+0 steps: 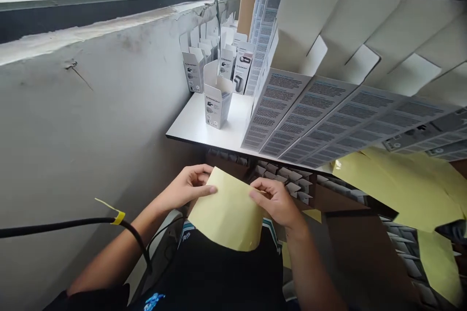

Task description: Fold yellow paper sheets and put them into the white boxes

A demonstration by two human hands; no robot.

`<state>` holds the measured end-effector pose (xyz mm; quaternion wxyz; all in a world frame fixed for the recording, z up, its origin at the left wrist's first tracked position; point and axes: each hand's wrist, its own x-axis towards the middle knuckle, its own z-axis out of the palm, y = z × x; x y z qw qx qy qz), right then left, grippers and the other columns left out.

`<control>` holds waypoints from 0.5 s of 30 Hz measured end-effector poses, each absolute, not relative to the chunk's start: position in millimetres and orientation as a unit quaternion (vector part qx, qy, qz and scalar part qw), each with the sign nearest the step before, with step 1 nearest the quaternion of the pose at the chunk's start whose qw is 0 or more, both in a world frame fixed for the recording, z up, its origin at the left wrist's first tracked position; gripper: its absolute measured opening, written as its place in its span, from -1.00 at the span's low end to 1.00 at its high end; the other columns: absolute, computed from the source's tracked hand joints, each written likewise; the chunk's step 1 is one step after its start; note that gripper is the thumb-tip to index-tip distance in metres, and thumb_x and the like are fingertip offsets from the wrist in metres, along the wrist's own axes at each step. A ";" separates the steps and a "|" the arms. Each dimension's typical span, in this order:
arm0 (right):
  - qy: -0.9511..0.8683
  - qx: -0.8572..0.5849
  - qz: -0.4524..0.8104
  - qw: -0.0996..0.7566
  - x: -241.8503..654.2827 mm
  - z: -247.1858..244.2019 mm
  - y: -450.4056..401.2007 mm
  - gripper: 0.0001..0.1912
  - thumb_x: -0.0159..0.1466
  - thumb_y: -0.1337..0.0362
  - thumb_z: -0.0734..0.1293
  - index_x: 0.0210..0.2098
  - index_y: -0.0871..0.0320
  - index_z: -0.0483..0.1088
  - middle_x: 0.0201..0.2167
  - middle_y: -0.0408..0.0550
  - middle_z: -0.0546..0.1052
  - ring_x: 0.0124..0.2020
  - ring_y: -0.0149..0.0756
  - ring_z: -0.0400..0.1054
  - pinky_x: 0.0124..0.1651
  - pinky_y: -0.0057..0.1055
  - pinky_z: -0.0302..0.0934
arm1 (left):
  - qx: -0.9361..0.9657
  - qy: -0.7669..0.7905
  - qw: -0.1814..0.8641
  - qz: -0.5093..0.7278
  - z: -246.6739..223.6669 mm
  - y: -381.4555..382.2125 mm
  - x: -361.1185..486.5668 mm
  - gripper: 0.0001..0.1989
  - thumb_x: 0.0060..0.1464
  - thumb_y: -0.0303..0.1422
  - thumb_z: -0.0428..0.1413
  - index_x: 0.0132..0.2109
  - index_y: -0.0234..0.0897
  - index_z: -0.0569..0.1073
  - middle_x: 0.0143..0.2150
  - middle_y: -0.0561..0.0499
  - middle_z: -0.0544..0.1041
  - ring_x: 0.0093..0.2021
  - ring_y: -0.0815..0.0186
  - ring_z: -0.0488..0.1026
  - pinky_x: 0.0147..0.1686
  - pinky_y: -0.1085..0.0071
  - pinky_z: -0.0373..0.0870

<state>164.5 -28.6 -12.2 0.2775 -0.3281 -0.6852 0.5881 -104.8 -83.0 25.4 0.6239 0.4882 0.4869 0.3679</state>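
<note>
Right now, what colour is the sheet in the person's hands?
The paper sheet is pale yellow, plain on the side facing up; the head view shows it best.

Pale yellow paper sheet point(226, 214); white carton flats point(302, 116), grey text-block print.

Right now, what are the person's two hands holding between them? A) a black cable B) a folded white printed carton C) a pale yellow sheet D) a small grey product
C. The left hand and the right hand both grip the edges of a pale yellow sheet.
</note>
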 end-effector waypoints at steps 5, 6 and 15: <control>-0.688 -0.282 0.627 0.231 147.4 -7.1 -31.3 -0.75 0.29 0.18 0.31 -0.35 0.27 0.46 -0.45 -0.09 0.45 -0.42 -0.44 0.27 -0.34 -0.52 0.16 | 0.541 0.512 0.554 0.370 17.6 -85.6 -100.0 -0.48 0.14 -0.18 0.27 0.18 -0.28 0.39 -0.44 0.10 0.45 -0.44 0.40 0.43 -0.48 0.55 0.36; -0.693 -0.283 0.622 0.230 144.4 -5.1 -30.9 -0.75 0.29 0.18 0.31 -0.39 0.27 0.44 -0.48 -0.11 0.43 -0.44 -0.46 0.23 -0.37 -0.54 0.13 | 0.563 0.516 0.536 0.361 17.7 -84.8 -99.3 -0.50 0.17 -0.18 0.25 0.18 -0.27 0.40 -0.46 0.12 0.42 -0.46 0.41 0.40 -0.50 0.55 0.32; -0.718 -0.308 0.561 0.275 135.9 -6.2 -35.7 -0.65 0.37 0.13 0.28 -0.44 0.26 0.42 -0.55 -0.18 0.32 -0.50 -0.51 0.12 -0.41 -0.54 0.01 | 0.817 0.463 -0.005 0.343 18.1 -85.5 -89.8 -0.92 0.17 -0.36 0.25 -0.16 -0.14 0.59 -0.07 -0.05 0.54 -0.19 0.27 0.42 -0.17 0.26 0.28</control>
